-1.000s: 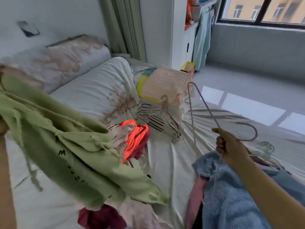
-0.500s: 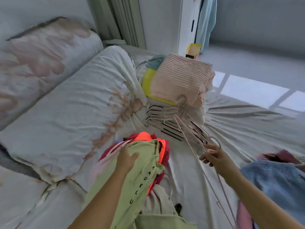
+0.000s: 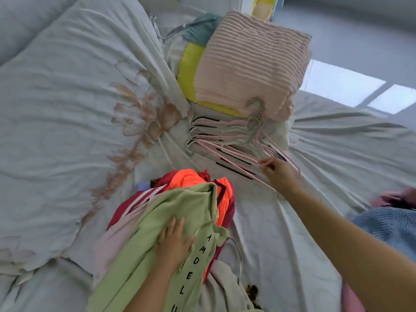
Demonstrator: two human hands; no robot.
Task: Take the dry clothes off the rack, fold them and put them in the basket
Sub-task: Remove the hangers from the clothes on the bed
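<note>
A light green hoodie (image 3: 180, 212) with black letters lies on top of a heap of orange, dark red and pale pink clothes (image 3: 193, 179) on the bed. My left hand (image 3: 173, 239) rests flat on the green hoodie with its fingers spread. My right hand (image 3: 279, 172) pinches a thin pink hanger (image 3: 227, 158) at the near edge of a pile of several pink hangers (image 3: 225, 136). Behind the hangers stands a stack of folded clothes with a pink ribbed piece (image 3: 249, 64) on top and a yellow one (image 3: 190, 73) below.
The bed is covered by a white floral quilt (image 3: 78, 97) and a wrinkled white sheet (image 3: 337, 154). A blue knitted garment (image 3: 389, 226) and a dark pink one (image 3: 394, 197) lie at the right edge. A yellow box (image 3: 262, 6) stands on the floor beyond the bed.
My left hand brought the green hoodie down onto the clothes heap and now lies flat on it. My right hand lowered the pink hanger onto the hanger pile.
</note>
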